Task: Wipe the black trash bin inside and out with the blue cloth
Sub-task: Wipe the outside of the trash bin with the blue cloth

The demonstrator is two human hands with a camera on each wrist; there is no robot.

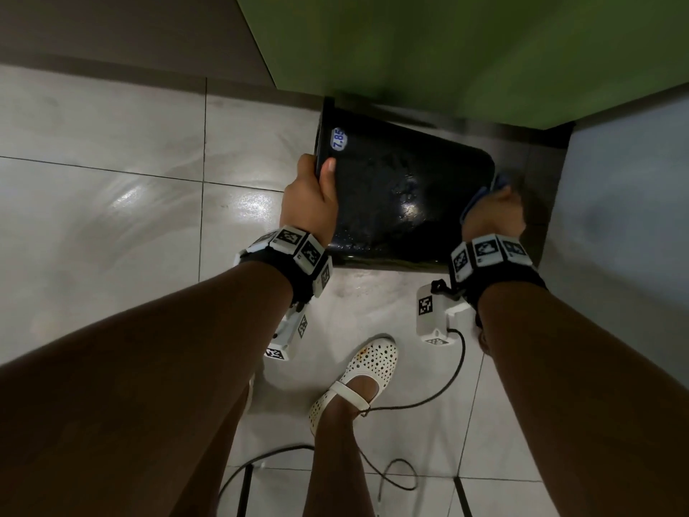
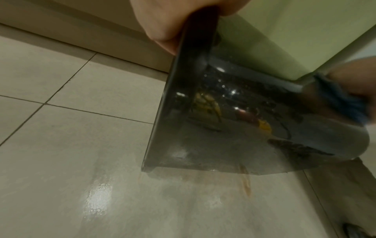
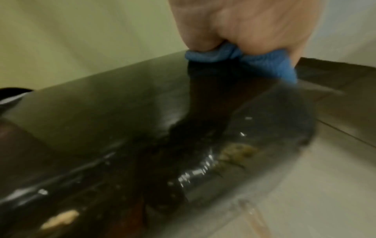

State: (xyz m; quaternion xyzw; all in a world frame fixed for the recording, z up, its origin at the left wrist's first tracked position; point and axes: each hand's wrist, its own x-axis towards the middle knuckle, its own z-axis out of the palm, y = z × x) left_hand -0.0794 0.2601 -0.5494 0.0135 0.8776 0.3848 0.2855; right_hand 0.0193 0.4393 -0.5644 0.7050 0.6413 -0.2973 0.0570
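The black trash bin (image 1: 402, 195) lies tipped on its side on the tiled floor, its glossy wet wall facing up and its rim at the left. My left hand (image 1: 311, 197) grips that rim, thumb on the outer wall near a blue price sticker (image 1: 338, 138). My right hand (image 1: 492, 214) holds the bunched blue cloth (image 1: 484, 195) against the bin's right end, near the base. The left wrist view shows the bin (image 2: 234, 116) with the cloth (image 2: 343, 103) at its far side. In the blurred right wrist view, curled fingers (image 3: 234, 32) clutch the cloth (image 3: 268, 64) on the bin (image 3: 142, 128).
A green wall or panel (image 1: 466, 50) stands just behind the bin, a pale wall (image 1: 626, 218) at the right. Grey floor tiles (image 1: 112, 203) stretch leftward, wet and shiny near the bin. My white perforated shoe (image 1: 358, 382) and a black cable (image 1: 440, 389) lie below my arms.
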